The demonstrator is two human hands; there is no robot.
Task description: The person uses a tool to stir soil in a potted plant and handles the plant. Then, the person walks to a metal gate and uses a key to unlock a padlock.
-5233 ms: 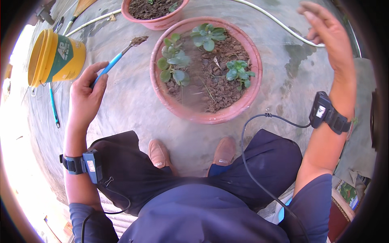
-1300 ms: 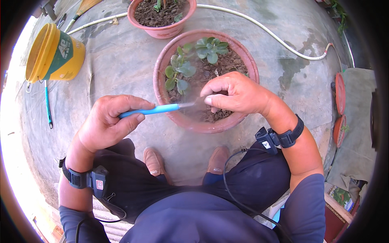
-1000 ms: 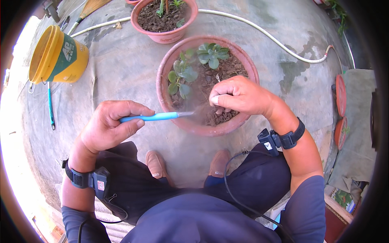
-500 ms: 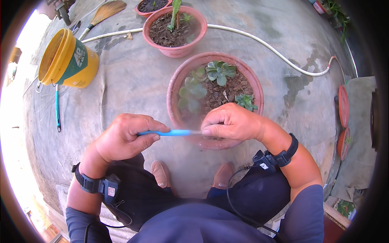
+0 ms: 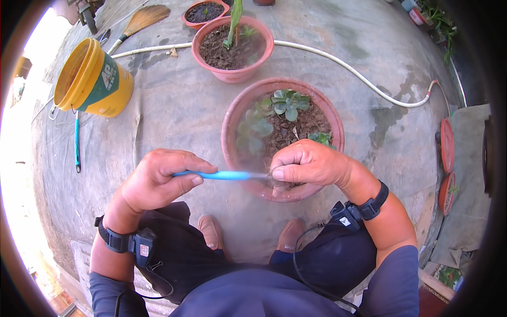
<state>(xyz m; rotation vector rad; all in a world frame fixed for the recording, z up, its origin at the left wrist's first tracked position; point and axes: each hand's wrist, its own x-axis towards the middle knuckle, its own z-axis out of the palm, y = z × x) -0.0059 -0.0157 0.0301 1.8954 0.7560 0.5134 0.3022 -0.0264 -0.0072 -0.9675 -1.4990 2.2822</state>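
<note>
A slim tool with a blue handle (image 5: 227,175) and a thin, blurred metal end lies level between my hands. My left hand (image 5: 166,177) is closed round the handle's left part, thumb below and fingers on top. At the other end, my right hand (image 5: 309,166) is closed, thumb and forefinger pinched at the metal tip. Both hands are above the near rim of a round pink pot (image 5: 231,113). In its brown soil grow a green succulent rosette (image 5: 290,104), a smaller one (image 5: 320,138) partly behind my right hand, and hazy-looking leaves on the left.
Beyond stands another pink pot (image 5: 259,61) with a cactus (image 5: 234,24), and a small orange pot (image 5: 186,20). A white hose (image 5: 348,64) crosses the floor. At left are a yellow bucket (image 5: 119,98), a blue-handled tool (image 5: 77,140) and a broom (image 5: 148,20).
My right hand has moved slightly right and down along with the tool's tip. My left hand has shifted a little left. The whole view has tilted slightly, so the pots appear lower.
</note>
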